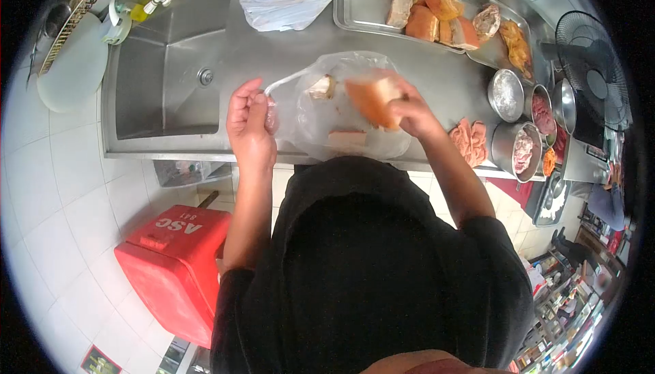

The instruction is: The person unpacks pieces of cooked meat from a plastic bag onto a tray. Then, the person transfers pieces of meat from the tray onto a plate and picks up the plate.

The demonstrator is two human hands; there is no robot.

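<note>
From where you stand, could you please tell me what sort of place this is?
Probably a commercial kitchen or food preparation area, judging by the sink set into a metal counter, the tray piled with browned meat pieces, and the pot of raw-looking meat.

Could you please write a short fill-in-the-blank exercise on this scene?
1. The ____ hand holds a chunk of meat.
2. The clear bag is gripped near its edge by the ____ hand.
3. The box marked ASC is coloured ____.
4. The fan is coloured ____.

Missing words: right; left; red; black.
</note>
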